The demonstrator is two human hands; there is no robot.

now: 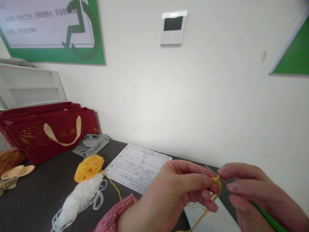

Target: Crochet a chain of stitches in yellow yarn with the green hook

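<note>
A small piece of yellow crochet work (215,180) is pinched between the thumb and fingers of my left hand (178,187). Yellow yarn loops below those fingers and trails down toward the bottom edge. My right hand (263,193) is closed around a crochet hook with a green handle (266,216). The hook's thin metal shaft runs up to the left, its tip just behind the yellow work. Fingertips of my right hand nearly touch the piece. On the dark table (45,190), a yellow yarn ball (89,167) sits behind a white yarn skein (78,201).
A printed sheet (140,167) lies behind my left hand, and a pale packet (212,219) lies under both hands. Red gift bags (58,138), a grey cloth (93,144) and brown yarn (11,161) are at the left. The white wall (181,106) rises at the table's back edge.
</note>
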